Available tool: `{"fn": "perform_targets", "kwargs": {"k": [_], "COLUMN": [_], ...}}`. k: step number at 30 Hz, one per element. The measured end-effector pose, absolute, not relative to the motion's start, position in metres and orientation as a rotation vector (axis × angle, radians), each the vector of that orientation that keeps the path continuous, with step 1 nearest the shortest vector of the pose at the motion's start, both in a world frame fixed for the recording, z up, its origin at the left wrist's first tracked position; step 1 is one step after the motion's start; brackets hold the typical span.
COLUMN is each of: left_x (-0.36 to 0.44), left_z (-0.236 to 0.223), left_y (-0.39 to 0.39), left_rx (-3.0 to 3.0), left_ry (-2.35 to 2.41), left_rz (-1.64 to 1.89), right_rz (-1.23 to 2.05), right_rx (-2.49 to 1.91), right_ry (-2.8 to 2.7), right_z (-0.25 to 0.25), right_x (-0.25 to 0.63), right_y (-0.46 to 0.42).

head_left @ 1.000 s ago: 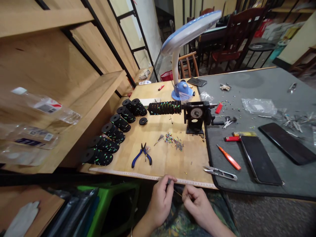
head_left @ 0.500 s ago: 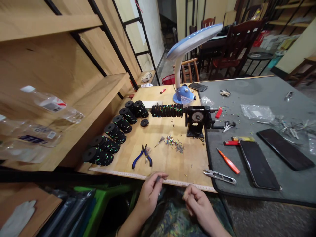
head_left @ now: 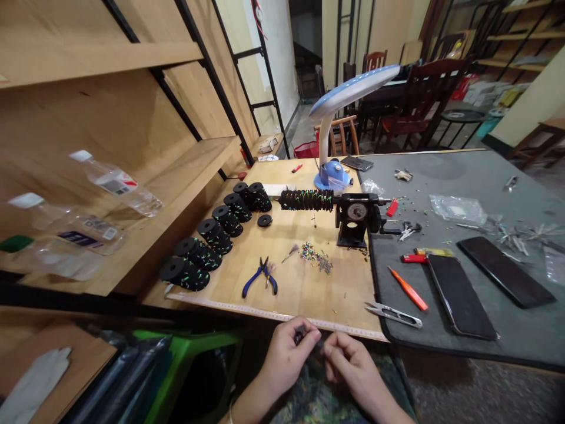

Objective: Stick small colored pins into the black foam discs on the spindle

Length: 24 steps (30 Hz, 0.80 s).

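My left hand (head_left: 286, 356) and my right hand (head_left: 351, 365) meet just below the table's front edge, above my lap. Both are closed in a pinch, fingertips almost touching. The left one grips a small dark piece (head_left: 300, 335); what the right one pinches is too small to name. On the wooden board (head_left: 304, 288) ahead lie blue-handled pliers (head_left: 260, 277), a heap of coloured beads (head_left: 314, 256) and rows of black spools (head_left: 207, 244). A black winding machine (head_left: 355, 219) holds a loaded rod of spools (head_left: 306, 200).
Small snips (head_left: 392, 314), an orange cutter (head_left: 408, 288), a red lighter (head_left: 412, 258) and two dark phones (head_left: 461, 294) lie on the grey mat (head_left: 485, 176) to the right. A blue desk lamp (head_left: 344, 106) stands behind. Plastic bottles (head_left: 115, 182) rest on the left shelf. A green stool (head_left: 194, 365) is under the table.
My hands drew apart half a second ago and have come together again, fingertips nearly touching. The camera has tilted up slightly.
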<state>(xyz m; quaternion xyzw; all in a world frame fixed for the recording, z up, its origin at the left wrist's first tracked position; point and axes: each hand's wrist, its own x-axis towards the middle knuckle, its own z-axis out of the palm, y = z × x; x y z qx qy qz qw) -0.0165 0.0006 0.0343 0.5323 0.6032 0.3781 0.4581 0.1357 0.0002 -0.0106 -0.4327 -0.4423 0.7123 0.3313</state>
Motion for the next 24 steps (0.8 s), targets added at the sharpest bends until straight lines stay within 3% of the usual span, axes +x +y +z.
{"fn": "perform_targets", "kwargs": {"k": [5, 14, 20, 24], "left_x": [-0.018, -0.023, -0.031, -0.065], "left_z": [0.04, 0.042, 0.036, 0.034], "left_y": [-0.003, -0.01, -0.009, 0.006], "left_rx": [1.334, 1.463, 1.541, 1.643], "left_ry": [1.511, 1.536, 1.637, 1.816], "left_rz": [0.959, 0.985, 0.996, 1.05], "right_rz": [1.697, 1.797, 1.549, 1.666], "right_rx": [-1.152, -1.0, -1.122, -1.165], "right_ry": [-1.29, -1.391, -1.509, -1.35], "right_z": [0.002, 0.01, 0.002, 0.0], "right_x": [0.146, 0.122, 0.12, 0.121], "right_y": [0.008, 0.01, 0.014, 0.02]}}
